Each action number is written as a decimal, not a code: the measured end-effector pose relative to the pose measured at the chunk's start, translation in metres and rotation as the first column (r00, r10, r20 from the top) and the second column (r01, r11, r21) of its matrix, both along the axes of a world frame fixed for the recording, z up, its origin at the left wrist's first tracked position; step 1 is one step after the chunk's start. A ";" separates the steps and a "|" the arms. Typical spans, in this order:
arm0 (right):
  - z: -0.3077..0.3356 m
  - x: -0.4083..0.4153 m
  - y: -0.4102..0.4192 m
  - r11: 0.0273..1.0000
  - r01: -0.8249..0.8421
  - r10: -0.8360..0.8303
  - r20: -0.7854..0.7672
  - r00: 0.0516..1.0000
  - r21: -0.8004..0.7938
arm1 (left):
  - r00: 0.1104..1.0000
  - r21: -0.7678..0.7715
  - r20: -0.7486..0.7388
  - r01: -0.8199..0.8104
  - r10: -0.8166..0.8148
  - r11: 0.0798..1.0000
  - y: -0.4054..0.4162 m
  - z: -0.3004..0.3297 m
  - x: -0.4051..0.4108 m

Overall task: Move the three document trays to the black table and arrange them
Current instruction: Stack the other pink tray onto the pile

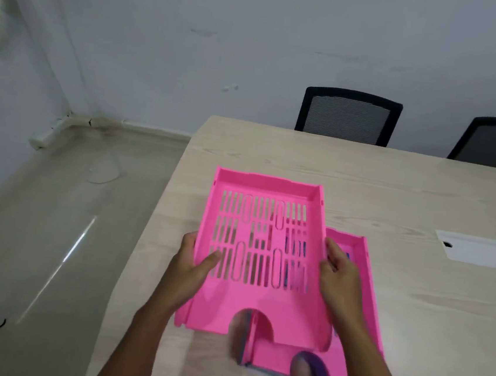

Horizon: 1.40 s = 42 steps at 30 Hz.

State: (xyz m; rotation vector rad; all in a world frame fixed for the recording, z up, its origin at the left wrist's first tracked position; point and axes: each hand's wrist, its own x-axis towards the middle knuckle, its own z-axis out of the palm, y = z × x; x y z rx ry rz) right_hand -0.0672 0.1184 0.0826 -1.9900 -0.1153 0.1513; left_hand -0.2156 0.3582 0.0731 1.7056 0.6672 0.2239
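Gripped at its side walls by the left hand and right hand, the top pink tray was held above a second tray at four o'clock on the pale table; no black table was seen, so nearly all was judged left.

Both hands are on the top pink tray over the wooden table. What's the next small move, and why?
Probably lift the top pink tray straight up and clear. The left hand and right hand already grip its two side walls, and it sits offset above a second pink tray on the light wooden table. No black table is in view, so it has yet to be carried there.
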 end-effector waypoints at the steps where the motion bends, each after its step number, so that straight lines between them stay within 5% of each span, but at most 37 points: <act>1: 0.001 0.006 -0.020 1.000 0.024 -0.024 -0.024 0.999 0.015 | 1.000 0.001 -0.001 0.021 -0.021 1.000 -0.016 -0.004 0.009; 9: -0.010 0.014 -0.126 0.993 0.115 -0.111 -0.165 0.980 0.019 | 0.987 -0.001 -0.080 0.142 -0.142 0.990 -0.115 -0.023 0.042; 27: -0.020 0.019 -0.140 0.972 0.201 -0.161 -0.272 0.949 0.123 | 0.976 -0.005 -0.141 0.168 -0.167 0.986 -0.124 -0.037 0.051; 32: -0.030 0.033 -0.150 0.961 0.208 -0.136 -0.341 0.930 0.183 | 0.992 -0.208 -0.103 0.053 -0.076 0.977 -0.112 -0.039 0.064; 37: -0.050 0.040 -0.152 0.939 0.074 0.143 -0.576 0.805 0.335 | 0.986 -0.522 -0.132 0.015 -0.099 0.853 -0.109 -0.047 0.075; 42: -0.057 0.046 -0.146 0.925 0.076 0.178 -0.599 0.781 0.373 | 0.990 -0.566 -0.102 0.020 -0.094 0.824 -0.110 -0.054 0.069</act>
